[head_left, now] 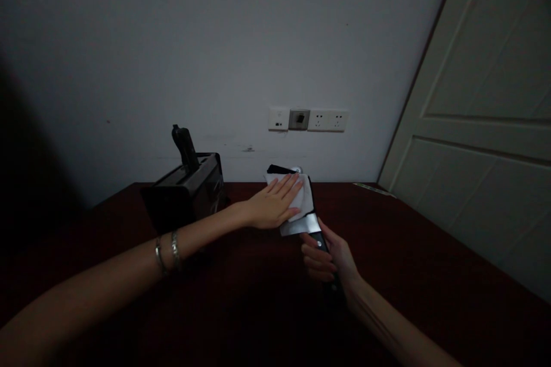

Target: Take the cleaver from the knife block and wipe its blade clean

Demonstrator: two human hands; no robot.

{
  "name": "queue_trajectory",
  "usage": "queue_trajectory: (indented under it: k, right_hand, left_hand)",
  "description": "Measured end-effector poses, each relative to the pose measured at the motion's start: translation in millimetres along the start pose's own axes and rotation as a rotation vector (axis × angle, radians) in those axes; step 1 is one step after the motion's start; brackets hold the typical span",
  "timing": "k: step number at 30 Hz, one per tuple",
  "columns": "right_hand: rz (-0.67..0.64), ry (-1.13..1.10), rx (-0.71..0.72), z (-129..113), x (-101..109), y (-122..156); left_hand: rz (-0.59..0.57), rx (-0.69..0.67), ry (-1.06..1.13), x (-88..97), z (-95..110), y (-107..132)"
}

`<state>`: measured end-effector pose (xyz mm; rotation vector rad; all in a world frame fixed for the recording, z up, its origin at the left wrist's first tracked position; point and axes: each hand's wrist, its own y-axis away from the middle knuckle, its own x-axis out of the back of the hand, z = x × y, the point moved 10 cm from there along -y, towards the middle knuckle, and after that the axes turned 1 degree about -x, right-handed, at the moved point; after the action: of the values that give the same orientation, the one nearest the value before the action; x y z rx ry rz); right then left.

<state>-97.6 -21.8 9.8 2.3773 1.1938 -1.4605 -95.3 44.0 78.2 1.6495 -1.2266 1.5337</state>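
My right hand (333, 258) is wrapped round the black riveted handle of a cleaver (299, 226), whose broad shiny blade points away from me. A white cloth or paper wipe (307, 198) covers most of the blade. Flat on top of the wipe lies my left hand (275, 205), fingers stretched out and slightly apart, pressing it against the metal. Two silvery bracelets are on the left wrist. Behind the blade's far end are a dark object (279, 169) and a small round whitish thing (297, 169), both mostly hidden, so their kinds cannot be made out.
A dark knife block (205, 180) with a black handle (185, 146) sticking out stands to the left on the dark red table (387, 252). Wall sockets (318, 120) are behind. A thin pale strip (373, 189) lies at the back right, beside a panelled door (477, 166).
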Motion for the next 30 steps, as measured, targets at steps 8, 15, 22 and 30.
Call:
queue_trajectory:
  k: [8,15,22,30]
  right_hand:
    - [-0.030,-0.047,-0.046,5.1,-4.0,-1.1]
    - [-0.030,-0.035,-0.079,8.8,5.7,-2.6]
    - [-0.005,-0.020,-0.099,13.2,15.9,-2.3]
    - [0.096,0.023,-0.001,-12.2,24.5,1.7]
  left_hand:
    - [0.085,0.120,0.092,13.4,-48.8,-29.0]
    - [0.189,0.177,0.315,16.5,-73.2,-36.4]
    - [0.664,0.422,0.513,42.2,-124.2,-10.7]
    - [0.840,0.570,0.657,25.5,-133.5,39.6]
